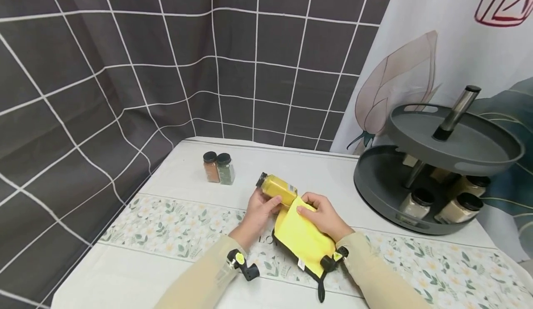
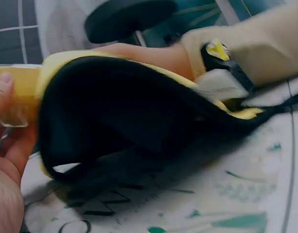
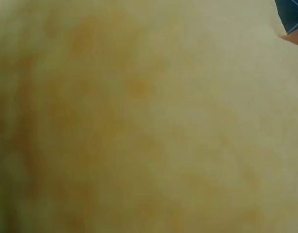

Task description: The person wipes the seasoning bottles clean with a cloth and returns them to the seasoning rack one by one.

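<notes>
My left hand (image 1: 259, 213) grips a spice jar (image 1: 276, 187) of yellow powder, its black cap pointing up and to the left. The jar lies tilted over the table, with its base end against a yellow cloth (image 1: 307, 235). At the cloth's upper edge my right hand (image 1: 325, 214) pinches the fabric beside the jar's base. The rest of the cloth hangs down toward me, showing a dark border and a black loop. From the left wrist, the cloth's dark underside (image 2: 115, 107) bulges out beside the jar (image 2: 25, 92). Blurred yellow fabric (image 3: 139, 121) fills most of the right wrist view.
Two black-capped jars, one of orange-brown spice (image 1: 211, 168) and one of green (image 1: 226, 170), stand together at the back left. A dark two-tier turntable rack (image 1: 454, 142) at the right holds several jars below. A floral runner (image 1: 166, 225) crosses the white table.
</notes>
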Tool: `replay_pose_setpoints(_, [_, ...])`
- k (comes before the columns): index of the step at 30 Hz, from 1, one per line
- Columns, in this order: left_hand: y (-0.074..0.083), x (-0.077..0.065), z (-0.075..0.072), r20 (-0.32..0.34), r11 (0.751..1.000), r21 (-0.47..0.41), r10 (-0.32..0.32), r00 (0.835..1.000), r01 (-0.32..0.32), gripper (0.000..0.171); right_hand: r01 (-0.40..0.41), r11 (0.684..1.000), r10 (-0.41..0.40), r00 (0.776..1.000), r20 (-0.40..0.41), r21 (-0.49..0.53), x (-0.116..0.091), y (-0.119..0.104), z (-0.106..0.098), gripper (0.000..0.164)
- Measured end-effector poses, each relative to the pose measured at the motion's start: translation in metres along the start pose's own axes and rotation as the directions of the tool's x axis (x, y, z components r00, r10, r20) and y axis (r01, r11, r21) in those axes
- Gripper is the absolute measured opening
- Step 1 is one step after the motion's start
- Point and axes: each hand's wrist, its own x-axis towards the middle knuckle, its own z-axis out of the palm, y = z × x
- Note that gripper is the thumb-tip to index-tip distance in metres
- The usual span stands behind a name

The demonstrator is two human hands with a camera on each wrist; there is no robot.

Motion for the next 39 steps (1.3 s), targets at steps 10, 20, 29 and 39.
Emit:
replay_pose_setpoints(10, [0.002,0.006,-0.013,-0.102,0.924,0.365,0.161,0.982,-0.114,0.052,-0.038,0.917,0.022,0.999,-0.045,-0.397,0.005,-0.026,-0.051,0.019])
replay_pose_setpoints(20, [0.002,0.0,-0.01,-0.09,0.703,0.654,0.441,0.893,-0.281,0.053,0.013,0.679,0.062,0.995,0.076,-0.734,0.025,-0.016,-0.02,0.024])
replay_pose_setpoints(29, [0.001,0.001,-0.01,0.102,0.383,0.818,0.636,0.764,-0.429,0.051,0.078,0.632,0.016,0.993,0.113,-0.771,0.03,-0.009,-0.004,0.03])
replay_pose_setpoints(39, [0.003,0.003,-0.007,0.308,-0.038,0.888,0.789,0.531,-0.458,0.051,-0.128,0.989,0.143,0.96,-0.241,0.078,0.026,-0.048,0.025,0.056])
